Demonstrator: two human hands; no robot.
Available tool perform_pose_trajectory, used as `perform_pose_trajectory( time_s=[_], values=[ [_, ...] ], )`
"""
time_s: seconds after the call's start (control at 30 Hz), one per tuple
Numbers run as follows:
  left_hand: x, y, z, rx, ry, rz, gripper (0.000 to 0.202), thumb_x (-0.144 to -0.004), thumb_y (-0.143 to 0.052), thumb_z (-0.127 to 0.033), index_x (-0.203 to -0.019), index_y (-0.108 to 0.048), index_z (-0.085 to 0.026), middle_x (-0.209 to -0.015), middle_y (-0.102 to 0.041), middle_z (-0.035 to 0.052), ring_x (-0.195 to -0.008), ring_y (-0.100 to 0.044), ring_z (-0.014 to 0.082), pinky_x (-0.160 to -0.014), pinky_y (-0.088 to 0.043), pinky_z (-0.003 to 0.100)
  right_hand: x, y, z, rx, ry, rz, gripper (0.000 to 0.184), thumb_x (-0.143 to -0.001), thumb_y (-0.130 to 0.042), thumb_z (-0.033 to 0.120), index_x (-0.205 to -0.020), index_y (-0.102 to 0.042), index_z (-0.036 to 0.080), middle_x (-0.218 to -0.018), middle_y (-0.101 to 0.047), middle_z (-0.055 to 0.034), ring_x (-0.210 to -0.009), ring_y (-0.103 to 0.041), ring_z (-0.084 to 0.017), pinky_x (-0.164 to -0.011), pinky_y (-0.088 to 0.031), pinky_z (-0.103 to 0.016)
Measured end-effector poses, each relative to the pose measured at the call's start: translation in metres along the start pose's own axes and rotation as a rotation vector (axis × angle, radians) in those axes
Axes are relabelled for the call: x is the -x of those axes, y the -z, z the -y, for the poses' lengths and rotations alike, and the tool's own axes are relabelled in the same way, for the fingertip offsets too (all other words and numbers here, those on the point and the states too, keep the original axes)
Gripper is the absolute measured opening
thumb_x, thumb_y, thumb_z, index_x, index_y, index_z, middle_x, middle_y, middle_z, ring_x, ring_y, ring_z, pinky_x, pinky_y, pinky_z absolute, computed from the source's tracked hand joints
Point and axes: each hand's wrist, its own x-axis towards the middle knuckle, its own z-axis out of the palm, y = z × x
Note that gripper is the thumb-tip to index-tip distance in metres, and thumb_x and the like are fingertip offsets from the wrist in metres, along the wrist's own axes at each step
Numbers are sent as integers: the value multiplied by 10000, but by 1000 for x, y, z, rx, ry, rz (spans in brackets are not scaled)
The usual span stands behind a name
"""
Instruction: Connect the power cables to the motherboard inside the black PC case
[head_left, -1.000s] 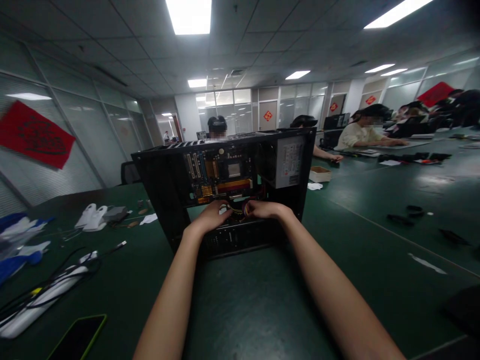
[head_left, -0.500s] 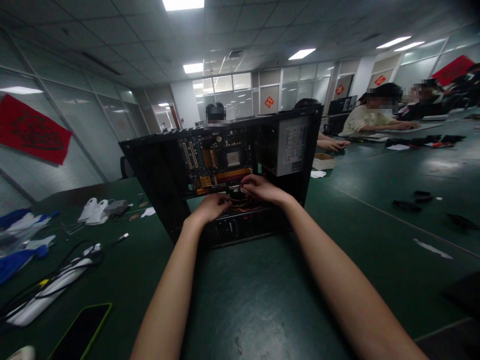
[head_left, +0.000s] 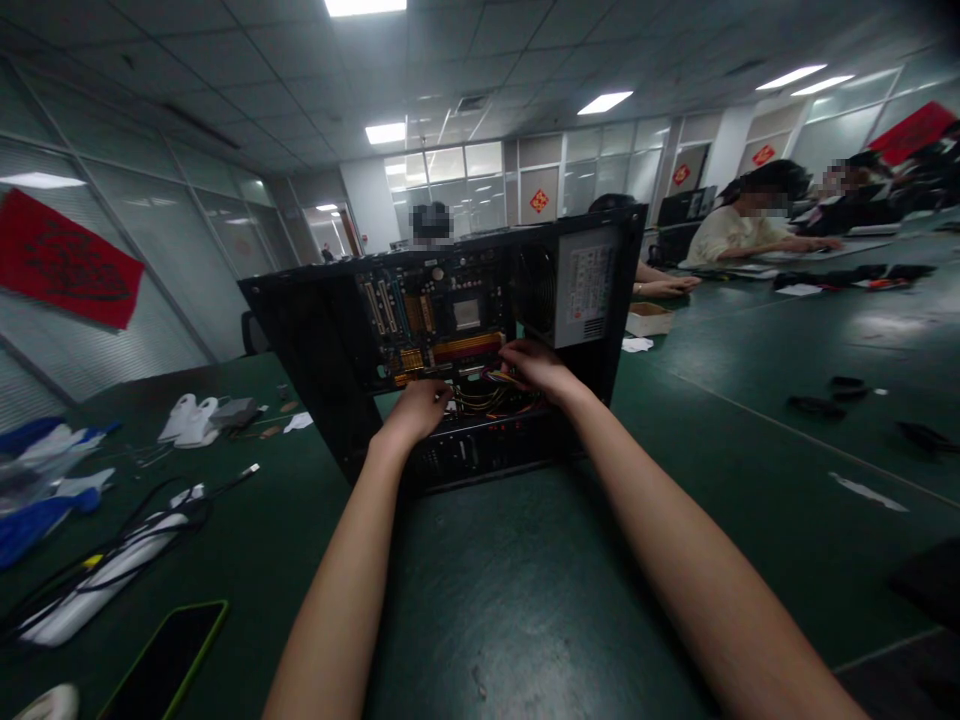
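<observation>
A black computer case [head_left: 315, 350] stands with its open side toward me. Inside it are a motherboard [head_left: 469, 312] and, at the upper right, a silver power supply [head_left: 583, 290]. Thin coloured cables [head_left: 484, 398] stretch across the lower part, between my two hands. My left hand [head_left: 420, 410] has its fingers closed at the left end of these cables, beside a small white piece. My right hand [head_left: 536, 367] pinches the cables at their right end, just under the red and yellow memory slots [head_left: 469, 347]. Its fingertips are partly hidden.
On the left lie a white power strip [head_left: 105, 585] with black cord, a green-edged phone [head_left: 165, 660] and plastic bags [head_left: 45, 480]. A small box [head_left: 649, 320] is right of the case. People sit farther along the green table [head_left: 750, 400], with dark parts scattered on it.
My right hand has moved a little right and up, and the cables are spread wider between my hands. My left hand has shifted slightly left. The case stays in place.
</observation>
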Motion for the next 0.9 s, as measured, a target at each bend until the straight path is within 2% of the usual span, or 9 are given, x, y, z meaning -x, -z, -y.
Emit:
perform_pose_trajectory(
  time_s=[0.1, 0.2, 0.3, 0.37, 0.5, 0.67, 0.73, 0.9],
  values=[
    [2, 3, -7, 32, -79, 3, 312, -963, -491, -338, -1046, -747, -180, -1070, -754, 85, -1030, -678, 239, -917, -481, 320, -1, 2, -1, -9, 10, -14, 132, -915, -560, 255, -811, -612, 191, -666, -625, 34, -363, -423, -57, -342, -307, -187],
    [3, 7, -12, 71, -140, 67, 292, -927, -563, -387, -1043, -752, -197, -1059, -752, 59, -1003, -678, 225, -907, -489, 312, -1, 3, -2, 14, 19, -32, 106, -916, -569, 260, -844, -614, 196, -669, -637, 41, -367, -424, -56, -347, -310, -185],
    [3, 9, -13, 122, -135, 137, 268, -859, -654, -374, -1046, -750, -207, -1078, -748, 44, -993, -675, 220, -885, -496, 305, 0, 4, -2, 46, 44, -35, 144, -932, -539, 266, -828, -606, 192, -667, -637, 41, -362, -414, -56, -352, -297, -194],
    [2, 8, -11, 127, -99, 146, 253, -855, -647, -323, -1057, -746, -206, -1083, -748, 44, -972, -678, 215, -874, -499, 304, 0, 5, -2, 98, 65, -45, 206, -940, -525, 273, -772, -604, 184, -658, -632, 32, -373, -420, -62, -368, -305, -204],
    [0, 6, -10, 99, -69, 86, 242, -879, -572, -228, -1033, -754, -193, -1059, -754, 52, -957, -682, 210, -888, -494, 310, -5, 3, -5, 322, 84, -112, 308, -931, -518, 218, -637, -597, 171, -603, -629, -2, -470, -509, -98, -452, -342, -213],
    [2, 7, -12, 134, -85, 150, 236, -874, -607, -295, -1034, -749, -197, -1049, -755, 46, -942, -685, 208, -872, -502, 307, -12, -1, -8, 526, 174, -246, 208, -907, -565, 197, -721, -656, 175, -728, -702, -43, -691, -637, -165, -574, -380, -233],
    [3, 8, -13, 157, -83, 170, 234, -859, -628, -295, -1033, -747, -194, -1051, -753, 46, -935, -684, 204, -858, -505, 303, -11, 0, -7, 479, 160, -247, 200, -910, -579, 241, -736, -657, 183, -734, -701, -35, -692, -636, -162, -575, -392, -228],
    [2, 6, -12, 157, -115, 163, 289, -897, -594, -376, -1066, -746, -197, -1086, -750, 52, -992, -678, 222, -885, -495, 313, -3, 3, -2, 123, 17, -125, 244, -909, -581, 308, -699, -593, 185, -656, -621, 3, -556, -533, -100, -450, -358, -173]
  ],
)
